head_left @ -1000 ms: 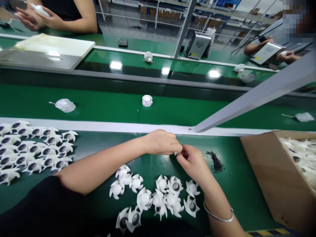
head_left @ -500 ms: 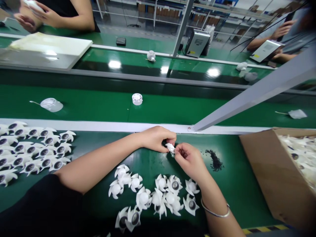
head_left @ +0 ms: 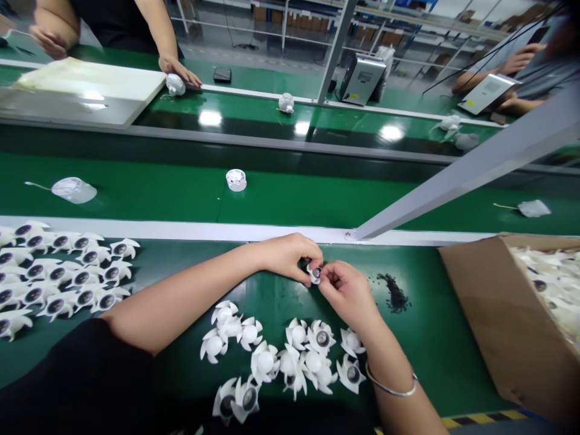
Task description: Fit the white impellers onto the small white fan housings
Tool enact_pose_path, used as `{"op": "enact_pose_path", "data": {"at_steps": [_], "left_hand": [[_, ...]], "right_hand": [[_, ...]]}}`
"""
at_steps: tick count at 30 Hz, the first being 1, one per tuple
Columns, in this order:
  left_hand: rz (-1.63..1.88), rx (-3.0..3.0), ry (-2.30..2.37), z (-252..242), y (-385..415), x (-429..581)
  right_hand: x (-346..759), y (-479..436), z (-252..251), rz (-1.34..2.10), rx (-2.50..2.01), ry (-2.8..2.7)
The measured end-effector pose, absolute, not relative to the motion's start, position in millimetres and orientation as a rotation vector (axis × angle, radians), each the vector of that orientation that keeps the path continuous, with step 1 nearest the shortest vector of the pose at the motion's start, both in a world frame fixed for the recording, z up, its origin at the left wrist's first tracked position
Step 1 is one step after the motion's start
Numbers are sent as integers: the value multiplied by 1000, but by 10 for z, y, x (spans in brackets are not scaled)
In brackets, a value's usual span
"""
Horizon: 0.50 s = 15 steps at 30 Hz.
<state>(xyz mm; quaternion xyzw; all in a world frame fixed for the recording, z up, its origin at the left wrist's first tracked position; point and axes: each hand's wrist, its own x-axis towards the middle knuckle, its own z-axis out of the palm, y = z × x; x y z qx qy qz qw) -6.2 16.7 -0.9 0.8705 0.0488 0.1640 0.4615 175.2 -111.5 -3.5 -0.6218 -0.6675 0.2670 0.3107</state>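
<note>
My left hand (head_left: 290, 255) and my right hand (head_left: 345, 290) meet over the green bench, both pinched on one small white fan impeller (head_left: 313, 272) with a dark ring at its hub. Below my hands lies a loose heap of white impellers (head_left: 290, 359), some hub up, some dome up. To the right of my right hand sits a small pile of tiny black parts (head_left: 393, 291). At the far left several impellers (head_left: 63, 275) lie in rows with their dark hubs up.
A cardboard box (head_left: 507, 326) with more white impellers stands at the right. Behind the bench a green conveyor (head_left: 317, 199) carries a round white part (head_left: 236, 179) and translucent housings (head_left: 72, 189). A grey slanted bar (head_left: 466, 169) crosses above. Other people's hands work at the far benches.
The impeller between my fingers has been turned so its dark hub shows. Parts on the conveyor have drifted left. A person's hand across the line has set a white part down.
</note>
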Motion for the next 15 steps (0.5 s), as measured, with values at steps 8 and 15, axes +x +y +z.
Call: {"op": "enact_pose_path", "data": {"at_steps": [8,15], "left_hand": [[391,2145,211,-29,168,-49],[376,2123,222,-30,164,-44]], "right_hand": [[1660,-1090,23,147,-1751,-2107],[1600,-1180,173,-246,-1571,-2442]]}}
